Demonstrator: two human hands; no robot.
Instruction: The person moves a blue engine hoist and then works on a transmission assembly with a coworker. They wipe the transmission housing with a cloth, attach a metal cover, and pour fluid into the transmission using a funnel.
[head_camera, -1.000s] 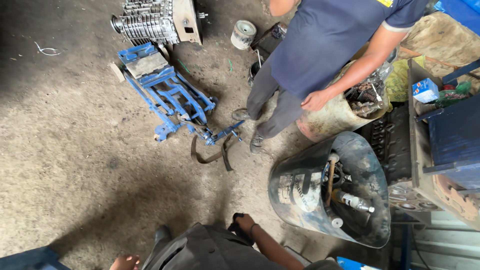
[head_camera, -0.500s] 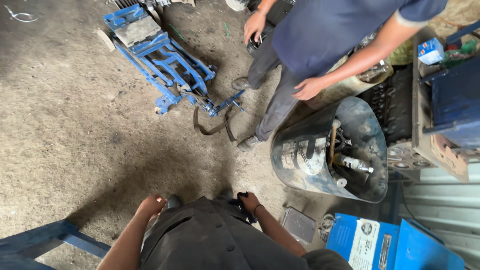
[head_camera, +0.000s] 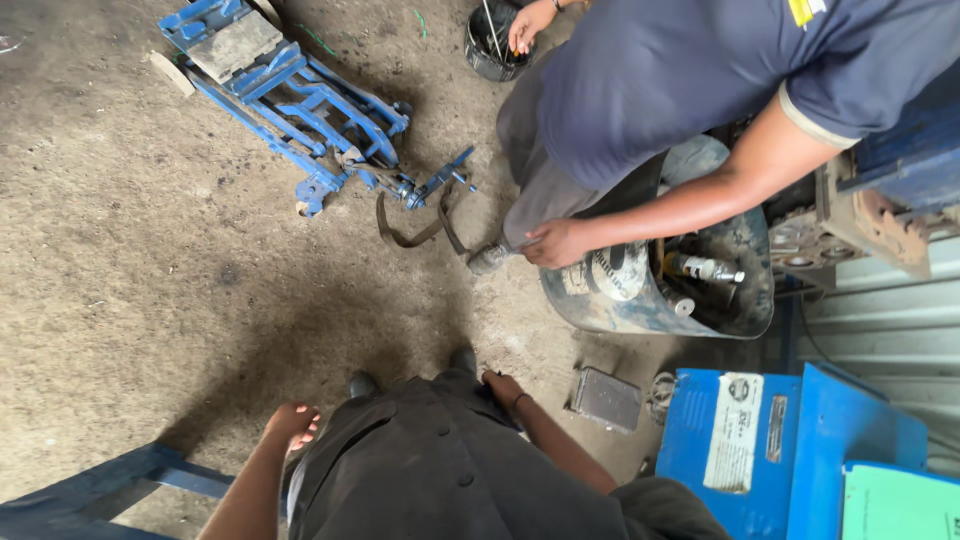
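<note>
A tall white label (head_camera: 735, 432) with dark print sits on the flat face of the blue box (head_camera: 730, 455) at lower right. Beside it, a smaller narrow sticker (head_camera: 775, 428) stands upright on the same face. A pale green sheet (head_camera: 900, 505) lies at the corner. Round whitish labels (head_camera: 615, 272) mark the black drum (head_camera: 600, 310).

Four hands show: the wearer's left hand (head_camera: 293, 424) and right hand (head_camera: 502, 384), plus a co-worker's two hands (head_camera: 553, 243). Ahead of them lie one blue metal frame (head_camera: 300, 105), one dark tub (head_camera: 655, 290) and one small black bucket (head_camera: 490, 45). One blue box (head_camera: 760, 440) sits right of the right hand.
</note>
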